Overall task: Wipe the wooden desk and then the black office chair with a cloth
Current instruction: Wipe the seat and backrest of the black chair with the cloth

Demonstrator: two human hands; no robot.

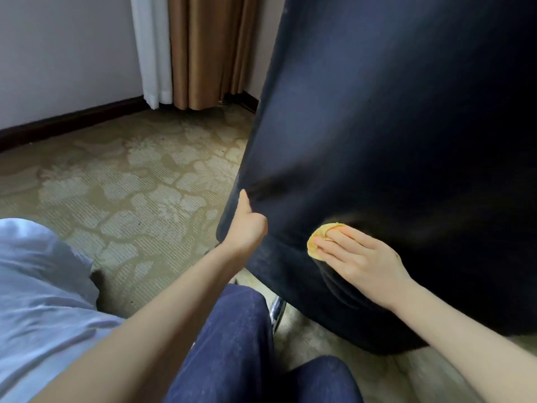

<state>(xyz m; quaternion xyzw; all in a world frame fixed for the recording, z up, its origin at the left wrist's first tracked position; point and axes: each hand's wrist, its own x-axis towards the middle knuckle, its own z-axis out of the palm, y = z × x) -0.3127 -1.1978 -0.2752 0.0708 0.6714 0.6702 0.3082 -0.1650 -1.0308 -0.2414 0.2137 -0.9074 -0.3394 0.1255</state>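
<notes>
The black office chair (392, 135) fills the right half of the view, its broad dark back facing me. My left hand (247, 225) grips the chair's left edge low down, thumb up along the edge and fingers wrapped behind it. My right hand (360, 257) lies flat with straight fingers on a small yellow cloth (318, 239), pressing it against the lower part of the chair back. Only the cloth's left part shows past my fingertips. The wooden desk is not in view.
Patterned beige carpet (139, 181) covers the floor to the left. A white and a brown curtain (203, 50) hang in the corner by a pale wall with dark skirting. My knees in blue jeans (238, 344) are below. A chrome chair leg (277, 309) shows under the seat.
</notes>
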